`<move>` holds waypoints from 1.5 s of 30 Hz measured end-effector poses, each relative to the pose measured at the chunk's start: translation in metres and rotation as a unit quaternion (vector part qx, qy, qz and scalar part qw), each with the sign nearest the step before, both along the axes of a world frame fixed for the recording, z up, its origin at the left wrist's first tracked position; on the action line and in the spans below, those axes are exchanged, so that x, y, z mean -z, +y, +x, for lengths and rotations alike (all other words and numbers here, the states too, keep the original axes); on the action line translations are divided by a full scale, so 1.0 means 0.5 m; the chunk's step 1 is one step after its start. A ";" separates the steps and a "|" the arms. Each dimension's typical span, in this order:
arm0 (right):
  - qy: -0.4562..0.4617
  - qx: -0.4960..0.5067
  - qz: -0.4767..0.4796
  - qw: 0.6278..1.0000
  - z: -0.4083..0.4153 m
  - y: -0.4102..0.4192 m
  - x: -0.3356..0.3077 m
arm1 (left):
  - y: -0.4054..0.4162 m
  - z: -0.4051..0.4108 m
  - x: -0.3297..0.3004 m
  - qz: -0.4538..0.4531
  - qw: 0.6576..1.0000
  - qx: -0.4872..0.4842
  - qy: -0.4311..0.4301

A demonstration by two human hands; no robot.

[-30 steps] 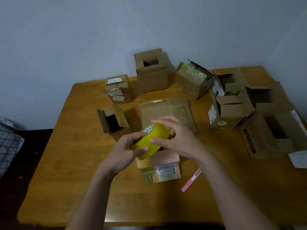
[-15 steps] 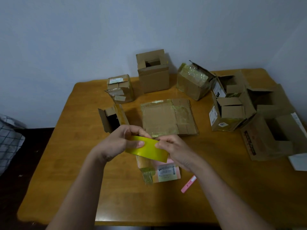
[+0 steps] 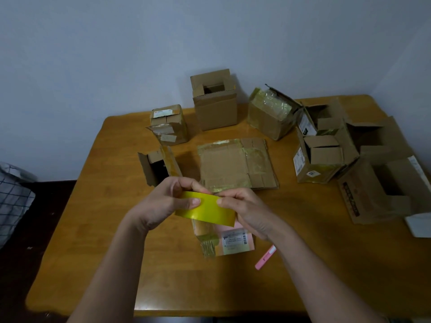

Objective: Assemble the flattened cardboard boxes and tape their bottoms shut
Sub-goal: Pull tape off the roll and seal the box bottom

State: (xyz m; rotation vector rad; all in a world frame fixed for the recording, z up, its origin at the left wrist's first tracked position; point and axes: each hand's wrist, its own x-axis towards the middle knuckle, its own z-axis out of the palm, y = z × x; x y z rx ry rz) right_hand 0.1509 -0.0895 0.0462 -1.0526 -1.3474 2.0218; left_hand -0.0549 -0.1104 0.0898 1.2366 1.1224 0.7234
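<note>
Head view, both hands' grip hides yellow tape roll (image 3: 206,209) ends

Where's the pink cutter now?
Head view: pink cutter lies on the table, just right of the pink box, partly under the right forearm.

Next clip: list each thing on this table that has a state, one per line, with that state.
Tape roll: held edge-on by both hands.
Left hand: grips the roll.
Right hand: grips the roll.
Pink box: closed, under the hands.
Flattened box: lying flat.
Tall box: upright, top open.
Pink cutter: lying untouched.
</note>
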 end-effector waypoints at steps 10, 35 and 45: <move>-0.023 0.032 0.046 0.998 -0.004 0.000 0.006 | -0.001 0.008 -0.006 0.023 0.999 0.003 0.023; -0.194 0.303 0.346 0.867 -0.021 -0.012 -0.009 | -0.018 0.073 0.043 0.076 0.972 -0.169 0.142; -0.254 0.330 0.382 0.825 -0.044 -0.019 -0.021 | -0.025 0.112 0.039 0.149 0.931 -0.221 0.247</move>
